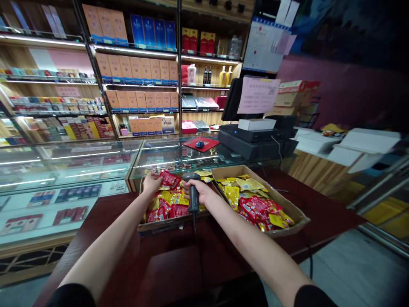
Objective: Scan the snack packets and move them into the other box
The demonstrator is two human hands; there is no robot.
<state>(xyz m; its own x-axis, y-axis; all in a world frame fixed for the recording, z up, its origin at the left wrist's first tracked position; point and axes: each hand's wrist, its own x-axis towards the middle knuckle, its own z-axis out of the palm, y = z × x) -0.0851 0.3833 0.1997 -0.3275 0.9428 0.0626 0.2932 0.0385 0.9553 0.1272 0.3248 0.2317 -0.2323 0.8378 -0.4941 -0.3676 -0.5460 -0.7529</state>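
My right hand [198, 192] is wrapped round the handle of a dark grey barcode scanner [193, 200], held upright over the left cardboard box [166, 225]. Its cable hangs down in front of the box. At that box's far left side, my left hand [152, 182] pinches the edge of a red snack packet [170, 179]. Beneath both hands lie more red and yellow packets [172, 197]. A second cardboard box [292, 230], just right of my right forearm, holds a heap of similar packets [255, 207].
Both boxes stand on a dark red table [172, 260]. Behind it are a glass display counter [166, 151], a mouse [200, 145] on a red mat [211, 144], and a monitor [231, 100] with a paper sheet. Shelves of boxed goods [143, 70] line the wall. White boxes [364, 145] sit at right.
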